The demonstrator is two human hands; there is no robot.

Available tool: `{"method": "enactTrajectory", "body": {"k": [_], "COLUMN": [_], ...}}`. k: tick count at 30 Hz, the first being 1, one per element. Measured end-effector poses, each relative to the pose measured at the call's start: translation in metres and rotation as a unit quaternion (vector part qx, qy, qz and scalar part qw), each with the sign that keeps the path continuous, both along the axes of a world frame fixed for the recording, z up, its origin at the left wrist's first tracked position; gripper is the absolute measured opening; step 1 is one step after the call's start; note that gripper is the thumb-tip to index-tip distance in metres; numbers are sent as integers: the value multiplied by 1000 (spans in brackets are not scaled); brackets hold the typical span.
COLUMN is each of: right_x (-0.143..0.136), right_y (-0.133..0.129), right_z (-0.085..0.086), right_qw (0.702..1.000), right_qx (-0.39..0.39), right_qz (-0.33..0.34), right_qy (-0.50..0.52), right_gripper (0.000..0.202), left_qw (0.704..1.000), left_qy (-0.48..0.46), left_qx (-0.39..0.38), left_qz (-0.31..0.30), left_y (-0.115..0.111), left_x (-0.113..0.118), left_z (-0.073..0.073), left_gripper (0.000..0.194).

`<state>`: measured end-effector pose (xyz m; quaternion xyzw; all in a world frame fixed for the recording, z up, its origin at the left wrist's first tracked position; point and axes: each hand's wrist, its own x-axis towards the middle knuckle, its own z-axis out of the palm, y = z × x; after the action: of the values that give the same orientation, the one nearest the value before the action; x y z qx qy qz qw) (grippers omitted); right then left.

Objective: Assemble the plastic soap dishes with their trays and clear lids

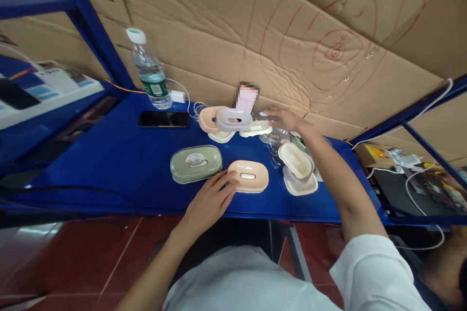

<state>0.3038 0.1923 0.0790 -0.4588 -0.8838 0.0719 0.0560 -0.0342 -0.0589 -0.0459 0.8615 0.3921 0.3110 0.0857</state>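
Observation:
My left hand has its fingers and thumb closed about the left end of a peach soap dish, which lies flat near the table's front edge. Just left of it sits a green soap dish under a clear lid with a round label. My right hand reaches to the back, its fingers stretched out by some clear plastic lids; no held thing shows in it. Close to those fingers are a cream dish and a lavender dish, which overlaps another peach dish.
Cream dishes lie stacked under my right forearm. A water bottle and a dark phone are at the back left of the blue table. A blurred-out upright item leans against the cardboard wall.

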Motion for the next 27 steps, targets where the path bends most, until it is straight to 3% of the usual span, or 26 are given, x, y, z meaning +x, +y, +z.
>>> {"method": "enactTrajectory", "body": {"k": [4, 8, 11, 13, 16, 20, 23, 27], "right_x": [-3, 3, 9, 6, -12, -50, -70, -73], "right_y": [-16, -44, -81, -116, -178, -248, -274, -280], "right_z": [1, 18, 29, 27, 5, -42, -70, -91], "right_qw": [999, 995, 984, 970, 948, 941, 932, 949], "right_qx": [31, 88, 155, 208, 248, 176, 138, 105], "right_qz": [6, 5, -13, -36, -80, -103, -108, -62], "right_qy": [18, 51, 90, 125, 183, 272, 318, 290], "right_gripper": [44, 40, 37, 36, 35, 34, 38, 58], "left_qw": [1000, 1000, 1000, 1000, 1000, 1000, 999, 998], "left_qy": [-13, -13, -5, -3, -2, -14, -30, -44], "left_qx": [3, -6, 3, 11, 9, 13, 27, 43], "left_qz": [5, 3, -6, -16, -19, -5, 15, 19], "left_y": [-1, -2, -3, -4, -5, -7, -9, -9], "left_x": [0, 0, -1, -1, 0, -1, -2, -2], "left_z": [0, 1, 2, 4, 7, 7, 2, -4], "left_gripper": [29, 30, 27, 25, 26, 25, 21, 22]}}
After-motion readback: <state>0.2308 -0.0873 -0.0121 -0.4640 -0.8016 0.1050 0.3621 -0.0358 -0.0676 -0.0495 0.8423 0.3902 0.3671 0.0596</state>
